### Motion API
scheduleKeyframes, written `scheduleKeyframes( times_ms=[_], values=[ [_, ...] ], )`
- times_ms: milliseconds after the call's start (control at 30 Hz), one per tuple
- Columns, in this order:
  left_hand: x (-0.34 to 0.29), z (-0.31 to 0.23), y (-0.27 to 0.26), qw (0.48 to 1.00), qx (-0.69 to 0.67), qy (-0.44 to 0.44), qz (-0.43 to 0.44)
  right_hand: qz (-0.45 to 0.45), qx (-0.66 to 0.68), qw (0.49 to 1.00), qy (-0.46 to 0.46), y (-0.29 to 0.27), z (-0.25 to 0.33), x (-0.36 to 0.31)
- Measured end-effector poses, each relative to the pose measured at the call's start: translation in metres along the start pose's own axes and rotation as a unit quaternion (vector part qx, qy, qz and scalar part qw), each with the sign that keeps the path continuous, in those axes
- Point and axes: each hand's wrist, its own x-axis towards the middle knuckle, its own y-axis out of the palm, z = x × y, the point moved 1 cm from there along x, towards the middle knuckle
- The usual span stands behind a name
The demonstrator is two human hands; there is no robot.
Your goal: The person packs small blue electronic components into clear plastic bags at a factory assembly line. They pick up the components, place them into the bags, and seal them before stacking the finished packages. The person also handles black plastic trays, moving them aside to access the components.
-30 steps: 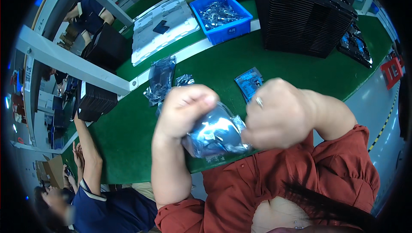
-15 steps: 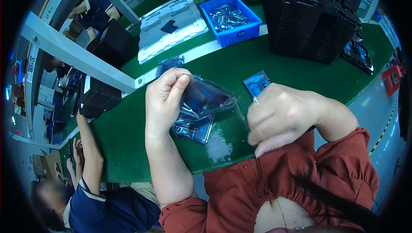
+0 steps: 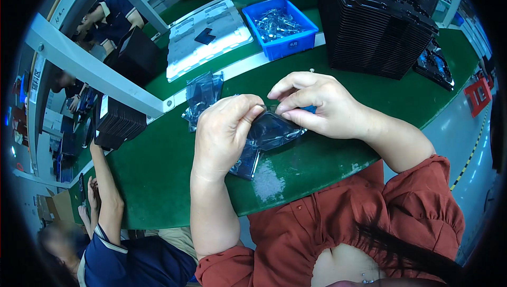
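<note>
My left hand [image 3: 224,131] pinches the top edge of a translucent dark plastic bag [image 3: 272,134] between thumb and fingers. From the other side, my right hand [image 3: 330,102] meets the same edge, thumb and fingertips bent close at the bag's mouth. Below my left hand, another bagged flat piece [image 3: 245,166] lies on the green table, partly covered by the held bag. A bit of a blue flat part [image 3: 309,109] shows behind my right fingers; the rest is hidden. More dark plastic bags [image 3: 205,91] lie just beyond my left hand.
A blue bin [image 3: 290,48] of small metal parts stands at the back, beside a pale tray [image 3: 179,54] with a black piece [image 3: 205,36]. A tall stack of black trays [image 3: 364,44] rises at right. Co-workers sit left and across; a white frame post [image 3: 105,73] stands left.
My right hand has moved up and left from near the table's front edge to the bag's mouth. My left hand has shifted slightly right and nearer, still gripping the bag.
</note>
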Motion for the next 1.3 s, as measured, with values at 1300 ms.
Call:
scheduleKeyframes(
  times_ms=[1300],
  values=[
    [-0.033,0.106,-0.072,0.923,-0.077,-0.375,0.033,0.172,0.014,0.934,0.313,-0.036,-0.067,0.005]
  ],
)
